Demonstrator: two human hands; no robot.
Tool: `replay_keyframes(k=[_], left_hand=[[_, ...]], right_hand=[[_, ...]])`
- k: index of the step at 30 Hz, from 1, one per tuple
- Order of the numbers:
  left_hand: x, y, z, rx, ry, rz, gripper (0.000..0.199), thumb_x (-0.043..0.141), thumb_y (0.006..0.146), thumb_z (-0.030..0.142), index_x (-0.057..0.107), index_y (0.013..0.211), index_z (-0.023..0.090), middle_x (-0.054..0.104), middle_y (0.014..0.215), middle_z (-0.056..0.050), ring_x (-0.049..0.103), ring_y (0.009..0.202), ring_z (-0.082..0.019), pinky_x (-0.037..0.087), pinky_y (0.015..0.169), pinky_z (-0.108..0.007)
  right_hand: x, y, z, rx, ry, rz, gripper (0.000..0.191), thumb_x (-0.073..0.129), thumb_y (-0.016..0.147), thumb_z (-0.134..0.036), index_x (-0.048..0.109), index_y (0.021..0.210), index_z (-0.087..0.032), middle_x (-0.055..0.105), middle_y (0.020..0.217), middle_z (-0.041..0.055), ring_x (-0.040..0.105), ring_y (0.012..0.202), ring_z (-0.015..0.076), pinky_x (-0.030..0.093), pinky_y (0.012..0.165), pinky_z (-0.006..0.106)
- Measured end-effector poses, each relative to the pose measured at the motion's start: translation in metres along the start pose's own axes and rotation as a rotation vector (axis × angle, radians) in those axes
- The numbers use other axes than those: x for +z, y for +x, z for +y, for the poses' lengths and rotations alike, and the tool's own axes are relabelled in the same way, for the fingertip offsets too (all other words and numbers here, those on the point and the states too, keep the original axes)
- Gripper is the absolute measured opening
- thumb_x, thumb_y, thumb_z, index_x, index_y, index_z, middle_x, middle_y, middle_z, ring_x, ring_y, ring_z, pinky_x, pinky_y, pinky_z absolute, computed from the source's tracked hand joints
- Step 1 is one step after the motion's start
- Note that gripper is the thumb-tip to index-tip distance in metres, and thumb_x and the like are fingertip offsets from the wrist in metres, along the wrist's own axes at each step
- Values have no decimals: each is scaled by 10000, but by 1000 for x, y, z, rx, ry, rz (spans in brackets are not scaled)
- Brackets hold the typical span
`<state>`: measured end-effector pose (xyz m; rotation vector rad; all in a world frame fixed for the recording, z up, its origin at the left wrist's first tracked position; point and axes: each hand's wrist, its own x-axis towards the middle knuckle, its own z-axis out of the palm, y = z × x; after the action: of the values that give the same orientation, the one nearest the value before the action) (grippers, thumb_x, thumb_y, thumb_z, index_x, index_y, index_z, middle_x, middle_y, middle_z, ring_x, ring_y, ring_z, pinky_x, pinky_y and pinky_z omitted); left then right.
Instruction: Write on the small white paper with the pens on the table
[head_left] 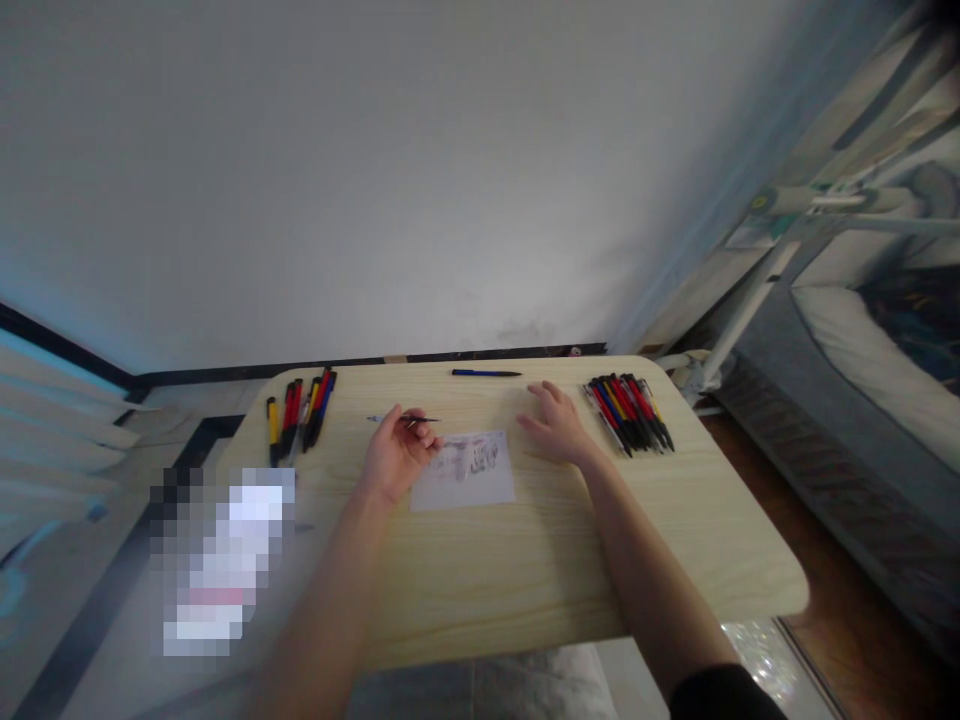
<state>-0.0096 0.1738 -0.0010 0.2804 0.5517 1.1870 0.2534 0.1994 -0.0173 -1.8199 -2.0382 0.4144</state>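
Observation:
My left hand (pixel 397 455) is closed around a slim pen (pixel 424 419) with a clear and dark barrel, held level just above the left edge of the paper. Below its fingers lies a white sheet of paper (pixel 463 495) with dark scribbled marks on its upper part. My right hand (pixel 553 425) has its fingers spread and holds nothing, low over the table to the right of the sheet. Beside it on the right is a row of pens (pixel 628 412) in red, black, blue, yellow and clear. A single blue pen (pixel 486 373) lies near the table's far edge.
The light wooden table (pixel 487 590) has rounded corners and stands near a pale wall (pixel 420 180). A looser group of several pens (pixel 300 410) lies at its left end. To the right stand a grey padded bed side (pixel 825 430) and a white frame post (pixel 750 310).

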Motion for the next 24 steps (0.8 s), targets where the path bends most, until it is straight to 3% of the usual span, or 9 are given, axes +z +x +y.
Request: replay_keyframes(k=[3,7,11,24], left_hand=[[-2,0,0,4,1,-1,252,446,805,305,611,738,126,504,540,-11,473,477,-109,445,592,-320],[-3,-1,1,0,-7,-17,245,448,800,303,613,763,125,511,543,-10,479,475,-109,449,594,-321],[1,-3,0,-18,-2,-8,236,462,792,306,611,755,127,513,536,-10,484,469,-112,451,584,-317],[2,-4,-3,-4,20,-18,257,447,801,306,612,744,117,520,524,-21,487,474,-118,450,581,-315]], right_hand=[[-5,2,4,-41,-20,-96,632,514,743,-436,344,1288,-168,277,1356,131,192,1267,257,158,1022,415],[-18,6,10,-94,-10,-317,799,580,692,-376,203,1356,-144,124,1419,145,45,1305,239,99,1039,399],[-25,12,10,-77,-46,-488,972,656,604,-371,108,1378,-154,-10,1434,135,-65,1299,255,61,1040,406],[-24,26,-14,58,-177,-524,1134,767,432,-404,155,1360,-176,34,1424,167,-7,1286,346,105,1013,493]])
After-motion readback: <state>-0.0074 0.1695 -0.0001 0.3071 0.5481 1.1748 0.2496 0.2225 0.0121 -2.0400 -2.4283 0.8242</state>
